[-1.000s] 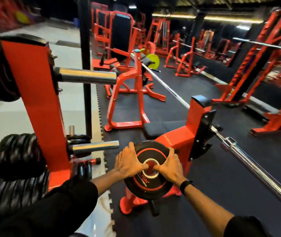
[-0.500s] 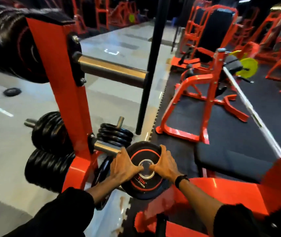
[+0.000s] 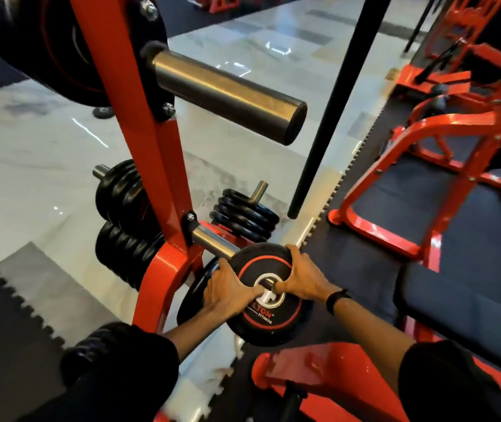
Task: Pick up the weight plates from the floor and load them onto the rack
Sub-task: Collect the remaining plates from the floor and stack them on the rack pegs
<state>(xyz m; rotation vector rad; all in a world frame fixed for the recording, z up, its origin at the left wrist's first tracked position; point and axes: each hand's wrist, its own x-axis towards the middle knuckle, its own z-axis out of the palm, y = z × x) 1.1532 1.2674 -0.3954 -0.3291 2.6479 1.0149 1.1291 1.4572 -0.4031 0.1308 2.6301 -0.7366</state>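
Observation:
A black weight plate [image 3: 266, 322] with a red ring and a white hub sits with its centre hole on the tip of the lower steel peg [image 3: 212, 242] of the red plate rack [image 3: 148, 166]. My left hand [image 3: 228, 292] grips the plate's left rim, thumb at the hub. My right hand [image 3: 302, 277] grips its upper right rim, thumb also at the hub. Another black plate [image 3: 194, 295] lies behind it, lower on the rack.
A bare upper peg [image 3: 228, 92] juts out above my hands. Stacked black plates [image 3: 124, 214] hang on the rack's far side, and small plates [image 3: 244, 217] sit on an angled peg. A black pole [image 3: 334, 105] and a red bench frame [image 3: 425, 166] stand to the right.
I have carried the plate from beside the red bench over to the rack. Its hole now sits over the end of the lower peg.

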